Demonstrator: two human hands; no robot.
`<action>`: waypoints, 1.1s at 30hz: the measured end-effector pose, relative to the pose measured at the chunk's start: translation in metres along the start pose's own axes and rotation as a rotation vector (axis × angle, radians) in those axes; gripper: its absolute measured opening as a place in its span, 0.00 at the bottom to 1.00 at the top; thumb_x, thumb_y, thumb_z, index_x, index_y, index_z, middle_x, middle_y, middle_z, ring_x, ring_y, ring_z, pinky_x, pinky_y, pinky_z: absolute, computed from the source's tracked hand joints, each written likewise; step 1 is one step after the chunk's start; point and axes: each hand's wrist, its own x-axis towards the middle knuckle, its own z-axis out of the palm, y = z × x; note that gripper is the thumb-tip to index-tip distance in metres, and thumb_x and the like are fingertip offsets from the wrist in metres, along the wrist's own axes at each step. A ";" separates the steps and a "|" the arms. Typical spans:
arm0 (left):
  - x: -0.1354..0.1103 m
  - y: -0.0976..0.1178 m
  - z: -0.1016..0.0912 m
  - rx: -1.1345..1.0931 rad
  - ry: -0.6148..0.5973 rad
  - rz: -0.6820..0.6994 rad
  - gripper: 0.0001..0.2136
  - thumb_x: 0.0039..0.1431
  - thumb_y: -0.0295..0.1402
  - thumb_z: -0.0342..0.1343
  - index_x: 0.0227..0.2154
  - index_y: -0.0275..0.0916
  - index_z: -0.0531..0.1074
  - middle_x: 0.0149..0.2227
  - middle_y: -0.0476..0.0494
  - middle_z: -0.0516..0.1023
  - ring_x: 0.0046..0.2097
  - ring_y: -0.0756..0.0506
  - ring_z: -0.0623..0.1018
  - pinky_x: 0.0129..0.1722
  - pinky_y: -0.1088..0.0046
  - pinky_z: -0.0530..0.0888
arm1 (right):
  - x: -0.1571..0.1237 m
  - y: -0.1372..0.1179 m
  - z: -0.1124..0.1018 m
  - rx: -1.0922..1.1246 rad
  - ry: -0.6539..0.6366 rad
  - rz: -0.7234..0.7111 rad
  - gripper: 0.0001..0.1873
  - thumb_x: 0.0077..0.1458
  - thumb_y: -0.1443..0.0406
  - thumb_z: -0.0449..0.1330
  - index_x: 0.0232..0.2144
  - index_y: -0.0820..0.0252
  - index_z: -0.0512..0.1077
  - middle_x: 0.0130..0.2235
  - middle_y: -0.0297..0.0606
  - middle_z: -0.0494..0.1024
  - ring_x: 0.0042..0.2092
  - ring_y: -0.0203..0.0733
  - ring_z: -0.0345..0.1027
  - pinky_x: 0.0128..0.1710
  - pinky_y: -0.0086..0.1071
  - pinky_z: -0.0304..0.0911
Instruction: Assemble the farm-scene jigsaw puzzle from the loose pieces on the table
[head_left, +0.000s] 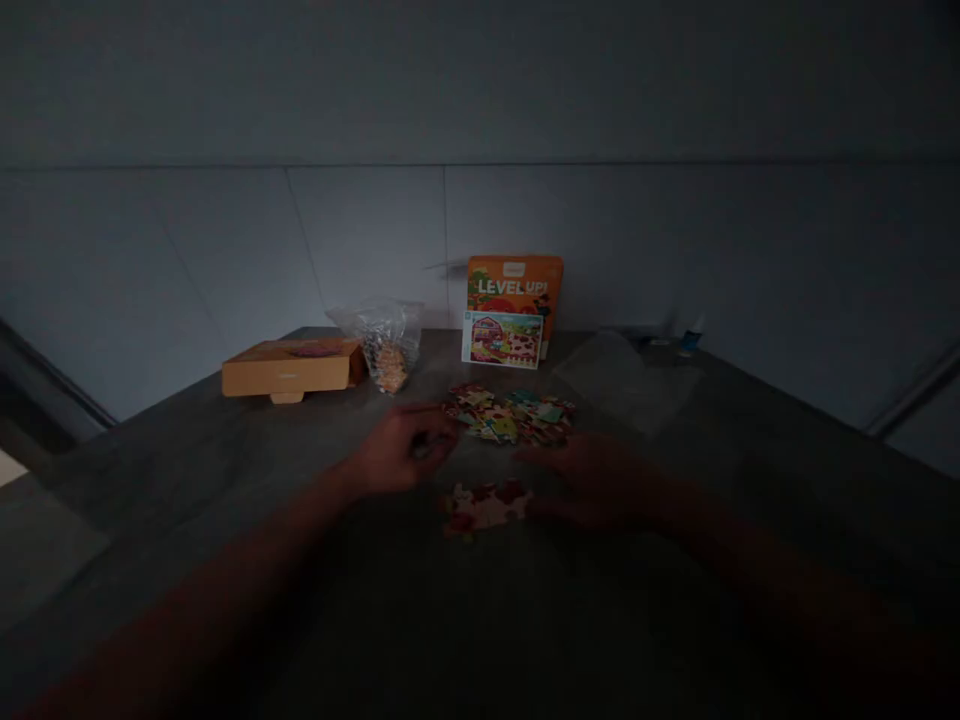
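Note:
Several joined jigsaw puzzle pieces [489, 507], pink and dark red, lie flat on the grey table in front of me. Just beyond them is a heap of loose puzzle pieces [506, 418] in mixed colours. My left hand [397, 448] is at the heap's left edge, its fingers curved with a gap between thumb and forefinger; I make out nothing held. My right hand [592, 482] is open, fingers stretched to the left, its thumb by the right end of the joined pieces and its forefinger just short of the heap. The scene is dim and the hands are slightly blurred.
An orange "LEVEL UP!" box [516, 278] stands against the wall, a farm picture card [504, 340] leaning on it. Back left are an open orange box [289, 372] and a clear bag of pieces [390, 350]. Clear plastic [626, 380] lies to the right.

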 end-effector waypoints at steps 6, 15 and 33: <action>-0.001 0.012 -0.008 -0.085 -0.587 -0.162 0.15 0.51 0.43 0.62 0.40 0.41 0.76 0.29 0.50 0.74 0.29 0.50 0.72 0.26 0.77 0.63 | 0.001 -0.005 0.004 0.168 -0.087 -0.032 0.18 0.57 0.55 0.58 0.48 0.53 0.72 0.38 0.42 0.79 0.39 0.49 0.73 0.36 0.36 0.62; 0.000 0.014 -0.006 -0.080 -0.635 -0.169 0.18 0.50 0.47 0.61 0.40 0.42 0.74 0.31 0.50 0.75 0.29 0.49 0.73 0.24 0.77 0.62 | -0.001 -0.009 0.005 0.228 -0.108 0.029 0.19 0.55 0.52 0.59 0.44 0.56 0.72 0.35 0.41 0.77 0.35 0.47 0.72 0.30 0.32 0.55; -0.001 -0.063 -0.002 0.425 0.107 -0.744 0.16 0.57 0.36 0.52 0.43 0.34 0.77 0.43 0.33 0.78 0.52 0.35 0.73 0.52 0.61 0.68 | 0.001 -0.010 0.011 0.207 -0.118 0.047 0.23 0.55 0.47 0.56 0.43 0.58 0.70 0.34 0.43 0.74 0.33 0.46 0.69 0.28 0.31 0.52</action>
